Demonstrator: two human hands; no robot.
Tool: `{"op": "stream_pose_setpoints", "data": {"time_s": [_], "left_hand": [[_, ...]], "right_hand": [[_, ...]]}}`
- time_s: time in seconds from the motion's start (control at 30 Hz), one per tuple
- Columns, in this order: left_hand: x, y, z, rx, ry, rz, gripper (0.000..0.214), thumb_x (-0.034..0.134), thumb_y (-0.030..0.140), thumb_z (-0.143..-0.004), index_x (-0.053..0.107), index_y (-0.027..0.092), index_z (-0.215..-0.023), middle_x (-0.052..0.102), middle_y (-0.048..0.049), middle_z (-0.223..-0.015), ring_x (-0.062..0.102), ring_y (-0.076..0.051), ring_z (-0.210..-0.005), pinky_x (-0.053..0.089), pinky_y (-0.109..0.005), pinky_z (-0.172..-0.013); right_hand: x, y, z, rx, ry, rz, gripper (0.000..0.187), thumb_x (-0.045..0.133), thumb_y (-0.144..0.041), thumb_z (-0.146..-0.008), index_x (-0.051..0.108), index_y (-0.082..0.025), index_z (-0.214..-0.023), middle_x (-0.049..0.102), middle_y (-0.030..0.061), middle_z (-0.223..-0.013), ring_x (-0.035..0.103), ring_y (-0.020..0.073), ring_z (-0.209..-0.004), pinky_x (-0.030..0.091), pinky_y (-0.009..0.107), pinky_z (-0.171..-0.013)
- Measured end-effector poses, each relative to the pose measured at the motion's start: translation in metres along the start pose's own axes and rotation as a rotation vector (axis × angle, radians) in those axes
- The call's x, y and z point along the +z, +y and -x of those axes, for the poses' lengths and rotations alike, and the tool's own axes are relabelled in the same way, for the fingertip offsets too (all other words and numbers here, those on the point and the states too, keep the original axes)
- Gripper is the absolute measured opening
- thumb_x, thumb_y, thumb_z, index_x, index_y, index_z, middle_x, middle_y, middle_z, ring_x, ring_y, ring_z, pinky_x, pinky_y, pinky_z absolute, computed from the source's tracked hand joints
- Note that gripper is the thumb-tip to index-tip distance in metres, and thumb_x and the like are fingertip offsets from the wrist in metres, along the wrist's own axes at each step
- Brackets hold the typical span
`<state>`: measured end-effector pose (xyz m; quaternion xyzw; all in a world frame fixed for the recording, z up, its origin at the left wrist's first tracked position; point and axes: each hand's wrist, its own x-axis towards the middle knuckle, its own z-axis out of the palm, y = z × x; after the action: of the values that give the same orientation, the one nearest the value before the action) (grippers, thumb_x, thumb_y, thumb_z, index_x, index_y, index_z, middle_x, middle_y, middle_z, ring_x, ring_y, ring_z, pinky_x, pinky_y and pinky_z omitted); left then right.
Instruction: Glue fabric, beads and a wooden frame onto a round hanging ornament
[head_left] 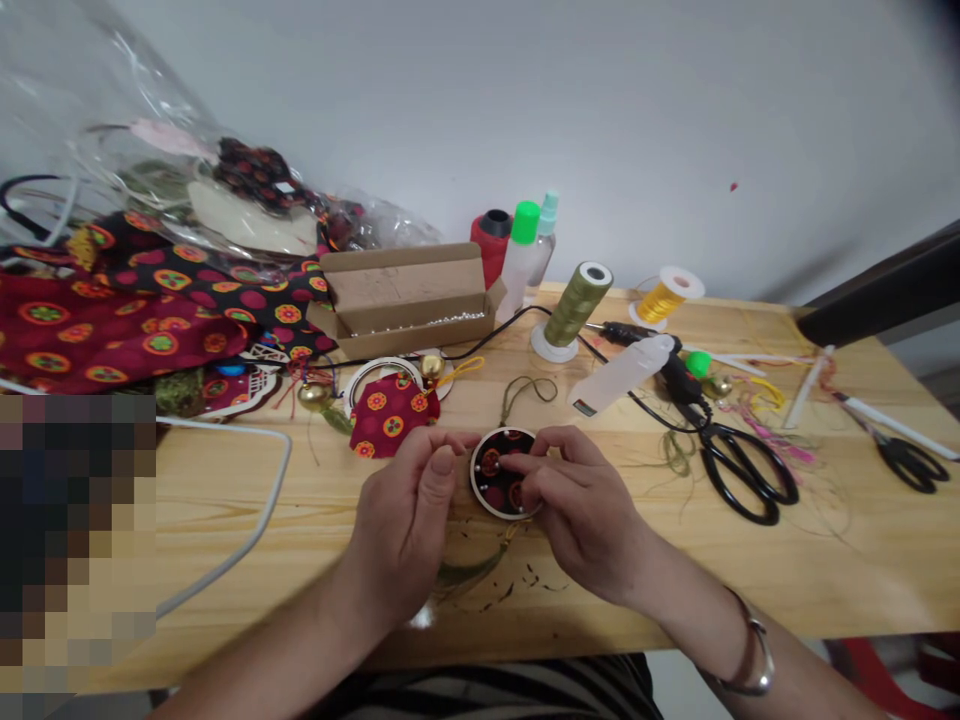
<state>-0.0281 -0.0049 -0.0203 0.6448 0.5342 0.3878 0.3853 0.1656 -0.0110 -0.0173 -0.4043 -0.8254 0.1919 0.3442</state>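
Note:
A round pendant point(493, 497) lies between my hands, with a pale rim and dark flower-patterned fabric dotted with small white beads. A green cord loop point(517, 392) extends from its top, and a green tassel point(476, 570) hangs below. My left hand point(405, 515) is closed at the pendant's left rim; some of its fingertips are hidden. With the index finger, my right hand point(581, 505) touches the fabric face, while its other fingers curl against the right edge. Just beyond my left hand sits a maroon flower-patterned fabric piece point(394, 415) against a pale ring point(352, 385).
A cardboard box point(405, 335) holds small white beads. Behind are a green thread spool point(570, 310), a yellow spool point(666, 295) and bottles point(517, 265). To the right lie a white bottle point(619, 378), a soldering-iron-like tool point(679, 385) and black-handled scissors point(750, 475). Patterned fabric point(112, 320) piles left.

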Motion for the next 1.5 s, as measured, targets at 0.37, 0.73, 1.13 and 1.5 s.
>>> {"op": "stream_pose_setpoints", "data": {"time_s": [0.37, 0.73, 1.13, 1.5], "left_hand": [[-0.0007, 0.0074, -0.0047, 0.013, -0.011, -0.074, 0.028, 0.035, 0.038, -0.095, 0.058, 0.022, -0.096, 0.065, 0.0013, -0.07, 0.057, -0.014, -0.059, 0.045, -0.025, -0.059], [0.0002, 0.0083, -0.0047, 0.006, -0.008, -0.064, 0.023, 0.037, 0.034, -0.095, 0.057, 0.023, -0.093, 0.067, 0.0045, -0.072, 0.058, -0.01, -0.06, 0.045, -0.02, -0.06], [0.0006, 0.0083, -0.005, 0.018, -0.009, -0.05, 0.02, 0.038, 0.033, -0.095, 0.055, 0.024, -0.092, 0.068, 0.0058, -0.075, 0.06, -0.008, -0.064, 0.045, -0.018, -0.062], [0.0004, 0.0093, -0.0052, 0.009, -0.012, -0.073, 0.024, 0.037, 0.033, -0.095, 0.059, 0.024, -0.097, 0.062, 0.0066, -0.064, 0.057, -0.009, -0.059, 0.043, -0.018, -0.059]], "right_hand": [[0.0007, -0.0003, -0.0002, -0.007, -0.046, 0.006, 0.027, 0.044, 0.005, -0.07, 0.051, -0.021, -0.074, 0.071, 0.0021, -0.1, 0.053, 0.0198, -0.092, 0.046, 0.038, -0.086], [0.0011, -0.0018, -0.0003, -0.048, -0.029, 0.028, 0.025, 0.043, 0.004, -0.073, 0.051, -0.019, -0.074, 0.07, 0.0027, -0.104, 0.053, 0.0195, -0.093, 0.047, 0.037, -0.084], [0.0042, 0.0007, 0.0026, -0.133, -0.026, 0.134, 0.023, 0.046, 0.004, -0.074, 0.054, -0.018, -0.076, 0.069, 0.0039, -0.111, 0.053, 0.0225, -0.098, 0.048, 0.039, -0.084], [0.0047, 0.0021, 0.0046, -0.161, -0.031, 0.202, 0.025, 0.047, 0.005, -0.073, 0.058, -0.016, -0.079, 0.067, 0.0061, -0.113, 0.052, 0.0241, -0.102, 0.048, 0.04, -0.086]]}}
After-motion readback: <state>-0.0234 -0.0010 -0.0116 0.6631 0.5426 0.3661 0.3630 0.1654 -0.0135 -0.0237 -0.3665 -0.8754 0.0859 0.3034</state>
